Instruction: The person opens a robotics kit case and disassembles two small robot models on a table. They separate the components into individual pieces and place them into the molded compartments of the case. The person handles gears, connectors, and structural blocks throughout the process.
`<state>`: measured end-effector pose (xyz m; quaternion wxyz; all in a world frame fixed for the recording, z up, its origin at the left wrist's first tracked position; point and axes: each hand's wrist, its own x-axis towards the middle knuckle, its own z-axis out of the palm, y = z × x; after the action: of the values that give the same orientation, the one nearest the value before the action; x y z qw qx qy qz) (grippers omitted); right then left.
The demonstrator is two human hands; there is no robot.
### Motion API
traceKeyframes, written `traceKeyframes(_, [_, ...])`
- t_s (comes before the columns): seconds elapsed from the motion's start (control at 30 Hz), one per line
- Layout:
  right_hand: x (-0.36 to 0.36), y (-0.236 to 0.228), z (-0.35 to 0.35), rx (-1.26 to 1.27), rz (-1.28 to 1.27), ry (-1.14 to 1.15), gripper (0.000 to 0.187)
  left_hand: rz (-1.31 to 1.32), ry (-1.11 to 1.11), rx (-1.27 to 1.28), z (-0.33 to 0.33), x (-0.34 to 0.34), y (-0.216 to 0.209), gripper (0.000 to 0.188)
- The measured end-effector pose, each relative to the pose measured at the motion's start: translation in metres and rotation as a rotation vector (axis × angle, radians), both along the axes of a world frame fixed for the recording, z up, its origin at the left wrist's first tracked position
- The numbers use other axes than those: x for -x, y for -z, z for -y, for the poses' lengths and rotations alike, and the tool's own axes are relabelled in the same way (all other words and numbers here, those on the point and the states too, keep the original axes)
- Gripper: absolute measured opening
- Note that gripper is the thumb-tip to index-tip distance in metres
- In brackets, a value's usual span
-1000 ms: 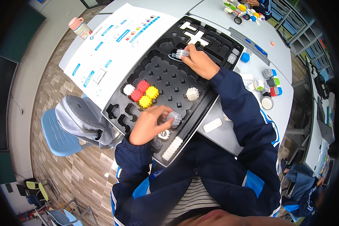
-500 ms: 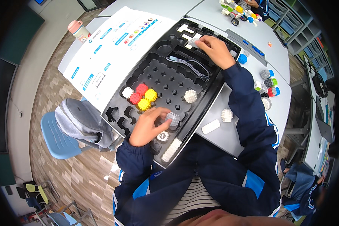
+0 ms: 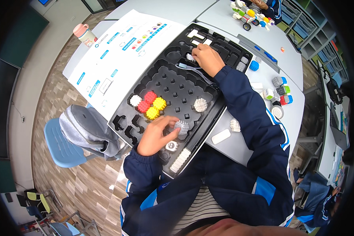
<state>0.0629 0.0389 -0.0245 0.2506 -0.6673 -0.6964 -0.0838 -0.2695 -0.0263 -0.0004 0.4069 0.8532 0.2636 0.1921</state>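
Observation:
A black moulded tray (image 3: 173,80) lies tilted across the table in front of me. My left hand (image 3: 157,136) is closed at its near end, fingers around a translucent grey studded cube (image 3: 181,127). At the far part, my right hand (image 3: 208,59) pinches a small light grey piece (image 3: 190,57) over a compartment beside a coiled cable (image 3: 188,67). White connector pieces (image 3: 195,34) lie just beyond it. Red (image 3: 150,96), yellow (image 3: 159,103) and white studded cubes (image 3: 135,100) are grouped in the tray's left part. Another white cube (image 3: 200,105) sits apart at the right.
A printed sheet (image 3: 124,51) spreads under the tray's left side, with a pink-topped bottle (image 3: 85,34) beyond. Right of my arm are joined cubes (image 3: 281,90), a blue cube (image 3: 254,65) and a white block (image 3: 221,136). A backpack (image 3: 88,128) rests on a blue chair (image 3: 59,141).
My right hand has moved left and nearer, carrying the small light grey piece from the white connectors toward the cable. My left hand stays at the grey cube.

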Motion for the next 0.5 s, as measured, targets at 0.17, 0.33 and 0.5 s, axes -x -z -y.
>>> traceKeyframes(0.17, [0.008,-0.018,0.008,-0.027,-0.038,0.015,0.013,0.046,-0.026,0.034,0.0,-0.001,-0.002,0.032])
traceKeyframes(0.33, [0.043,-0.062,0.055,0.088,-0.432,-0.414,0.024,0.161,-0.136,0.048,0.002,-0.002,-0.004,0.036])
traceKeyframes(0.5, [0.095,-0.069,0.095,0.433,-0.708,-0.691,0.045,0.467,-0.2,0.183,0.001,-0.007,-0.002,0.046])
